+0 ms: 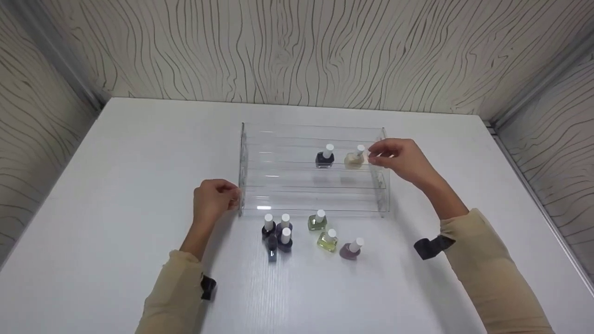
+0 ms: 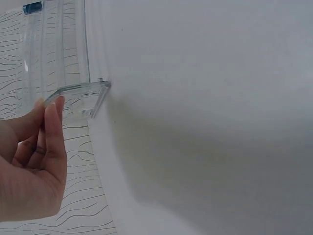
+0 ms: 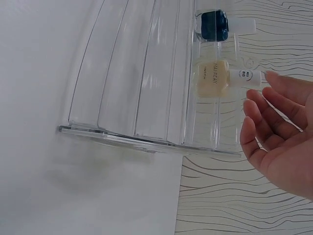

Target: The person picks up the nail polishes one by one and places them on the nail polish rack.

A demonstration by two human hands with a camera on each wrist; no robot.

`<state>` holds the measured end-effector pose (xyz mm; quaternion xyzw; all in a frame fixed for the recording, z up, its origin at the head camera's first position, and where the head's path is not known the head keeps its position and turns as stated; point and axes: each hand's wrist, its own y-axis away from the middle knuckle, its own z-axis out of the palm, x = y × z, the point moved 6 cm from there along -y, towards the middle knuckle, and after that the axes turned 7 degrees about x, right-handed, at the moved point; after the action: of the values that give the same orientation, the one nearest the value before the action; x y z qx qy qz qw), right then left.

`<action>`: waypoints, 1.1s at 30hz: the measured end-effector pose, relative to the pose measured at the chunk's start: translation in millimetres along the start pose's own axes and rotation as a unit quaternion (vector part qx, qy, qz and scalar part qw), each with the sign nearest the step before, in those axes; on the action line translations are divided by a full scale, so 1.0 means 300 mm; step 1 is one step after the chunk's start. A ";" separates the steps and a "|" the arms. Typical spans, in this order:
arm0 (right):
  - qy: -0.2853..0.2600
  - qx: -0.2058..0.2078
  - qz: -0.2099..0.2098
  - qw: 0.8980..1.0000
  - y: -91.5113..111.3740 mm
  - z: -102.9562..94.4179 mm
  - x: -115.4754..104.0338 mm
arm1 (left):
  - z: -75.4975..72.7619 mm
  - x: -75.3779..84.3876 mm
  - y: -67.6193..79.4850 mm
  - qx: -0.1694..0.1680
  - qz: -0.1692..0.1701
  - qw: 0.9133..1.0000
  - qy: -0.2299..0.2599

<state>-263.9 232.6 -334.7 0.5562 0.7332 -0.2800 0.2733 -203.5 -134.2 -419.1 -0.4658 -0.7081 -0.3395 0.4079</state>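
A clear tiered rack (image 1: 315, 199) stands on the white table. My left hand (image 1: 214, 197) pinches its left side panel (image 2: 80, 89) between thumb and fingers. On an upper tier sit a cream nail polish bottle (image 1: 353, 160) and, to its left, a dark one (image 1: 324, 160), which looks deep blue in the right wrist view. Both have white caps and stand upright. My right hand (image 1: 399, 157) is just right of the cream bottle. In the right wrist view, its loosely bent fingers (image 3: 274, 117) hold nothing, one fingertip right by the bottle's cap (image 3: 246, 78).
In front of the rack, a cluster of dark nail polish bottles (image 1: 284, 245) stands at left, with one blue-grey bottle (image 1: 272, 255) in front. Further right are a green bottle (image 1: 317, 223), a yellow-green one (image 1: 327, 243) and a mauve one (image 1: 350, 252). Wood-patterned panels (image 1: 287, 51) enclose the table.
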 end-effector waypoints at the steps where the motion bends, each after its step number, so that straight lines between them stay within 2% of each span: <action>1: 0.000 -0.002 0.001 1.000 0.006 0.000 -0.001 | 0.000 0.000 0.000 0.000 -0.001 1.000 -0.001; 12: -0.016 -0.014 -0.004 1.000 0.089 0.017 0.008 | 0.000 -0.001 -0.003 -0.002 0.001 1.000 -0.011; 19: -0.040 -0.029 0.003 0.999 0.149 0.059 0.041 | 0.000 0.000 -0.002 -0.002 0.005 1.000 -0.008; 33: -0.076 -0.066 -0.014 0.995 0.263 0.152 0.073 | -0.001 0.004 0.002 0.000 0.011 1.000 -0.007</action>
<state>-188.5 232.2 -390.3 0.5033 0.7350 -0.2764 0.3607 -203.0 -133.9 -417.9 -0.4757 -0.7059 -0.3318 0.4066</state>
